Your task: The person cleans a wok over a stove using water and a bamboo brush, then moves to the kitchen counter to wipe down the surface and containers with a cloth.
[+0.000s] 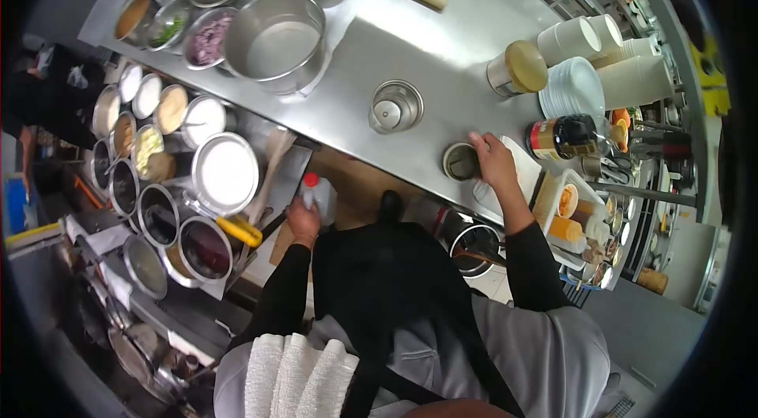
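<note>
Low at the counter's left front edge, my left hand (302,221) is closed around the upper part of a translucent jug (320,201) with a red cap. My right hand (495,159) is over the counter's front edge, its fingers at the rim of a small cup (460,161) with dark contents; whether they grip it is hard to tell. A white cloth or paper (519,159) lies just right of that hand. Between the hands and farther back, a steel cup (396,106) stands upright on the steel counter (426,63).
A large steel pot (275,35) and bowls stand at the back left. Several containers of ingredients (204,119) fill the left side. At right are a tub (517,69), stacked white bowls (572,88), a dark-capped jar (562,138) and a bottle tray (567,221).
</note>
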Demonstrator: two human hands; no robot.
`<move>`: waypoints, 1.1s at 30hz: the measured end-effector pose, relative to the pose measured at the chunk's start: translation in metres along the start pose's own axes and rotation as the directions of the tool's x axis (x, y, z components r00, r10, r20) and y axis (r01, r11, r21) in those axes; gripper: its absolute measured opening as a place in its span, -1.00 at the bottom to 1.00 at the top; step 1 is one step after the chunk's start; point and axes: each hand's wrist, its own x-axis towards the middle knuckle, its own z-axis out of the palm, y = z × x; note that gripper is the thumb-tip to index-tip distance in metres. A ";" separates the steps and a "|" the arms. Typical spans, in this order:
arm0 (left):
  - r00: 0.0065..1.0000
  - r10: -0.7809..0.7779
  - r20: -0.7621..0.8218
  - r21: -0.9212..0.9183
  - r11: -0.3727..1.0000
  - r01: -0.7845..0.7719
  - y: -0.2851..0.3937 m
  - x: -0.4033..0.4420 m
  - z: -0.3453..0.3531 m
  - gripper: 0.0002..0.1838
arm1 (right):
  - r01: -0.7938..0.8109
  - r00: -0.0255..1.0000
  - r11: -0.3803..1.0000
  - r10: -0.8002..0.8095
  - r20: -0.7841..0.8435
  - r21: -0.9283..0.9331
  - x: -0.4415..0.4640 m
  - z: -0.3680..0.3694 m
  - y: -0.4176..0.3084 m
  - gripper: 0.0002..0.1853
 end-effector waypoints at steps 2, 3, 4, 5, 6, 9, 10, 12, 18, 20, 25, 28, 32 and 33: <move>0.991 0.117 0.069 -0.030 0.993 -0.115 0.030 -0.020 -0.054 -0.69 | 0.036 0.998 0.952 -0.050 -0.038 -0.305 -0.014 -0.014 -0.014 -0.32; 0.976 0.214 0.034 -0.054 0.976 -0.212 0.041 -0.030 -0.079 -0.69 | 0.083 0.974 0.945 -0.145 -0.176 -0.317 -0.026 -0.017 -0.019 -0.34; 0.979 0.205 0.014 -0.039 0.978 -0.204 0.057 -0.036 -0.108 -0.69 | 0.133 0.918 0.935 -0.241 -0.314 -0.328 -0.032 -0.018 -0.026 -0.35; 0.964 0.265 0.005 -0.079 0.961 -0.263 0.078 -0.045 -0.142 -0.68 | 0.218 0.875 0.926 -0.326 -0.359 -0.309 -0.030 -0.018 -0.018 -0.41; 0.947 0.320 0.002 -0.117 0.941 -0.318 0.097 -0.057 -0.175 -0.68 | 0.237 0.875 0.925 -0.336 -0.348 -0.298 -0.036 -0.020 -0.026 -0.41; 0.869 0.468 -0.163 -0.147 0.859 -0.490 0.153 -0.082 -0.264 -0.71 | 0.521 0.796 0.854 -0.482 -0.366 0.007 -0.070 -0.023 -0.040 -0.46; 0.866 0.467 -0.176 -0.136 0.860 -0.492 0.164 -0.088 -0.283 -0.71 | 0.565 0.814 0.822 -0.541 -0.210 0.073 -0.084 -0.020 -0.053 -0.46; 0.754 0.623 -0.208 -0.049 0.763 -0.644 0.183 -0.095 -0.311 -0.68 | 0.680 0.725 0.718 -0.688 0.010 0.146 -0.128 -0.020 -0.094 -0.45; 0.621 0.753 -0.220 0.020 0.640 -0.768 0.236 -0.104 -0.328 -0.65 | 0.923 0.385 0.383 -0.921 0.060 -0.039 -0.181 0.019 -0.143 -0.54; 0.641 0.748 -0.174 -0.025 0.647 -0.762 0.242 -0.105 -0.336 -0.65 | 0.935 0.354 0.353 -0.929 0.104 -0.035 -0.178 0.014 -0.137 -0.58; 0.608 0.787 -0.105 -0.183 0.586 -0.789 0.247 -0.101 -0.339 -0.70 | 0.963 0.270 0.260 -0.942 0.198 -0.075 -0.187 -0.002 -0.117 -0.70; 0.571 0.813 -0.112 -0.214 0.541 -0.813 0.251 -0.095 -0.339 -0.70 | 0.998 0.023 0.025 -0.999 0.030 0.060 -0.181 -0.018 -0.123 -0.68; 0.508 0.857 -0.083 -0.136 0.495 -0.858 0.259 -0.087 -0.349 -0.71 | 0.983 0.175 0.177 -0.983 -0.051 -0.047 -0.203 -0.040 -0.137 -0.66; 0.495 0.865 -0.083 -0.141 0.481 -0.865 0.262 -0.086 -0.349 -0.71 | 0.903 0.424 0.430 -0.880 0.215 -0.020 -0.201 -0.043 -0.143 -0.64</move>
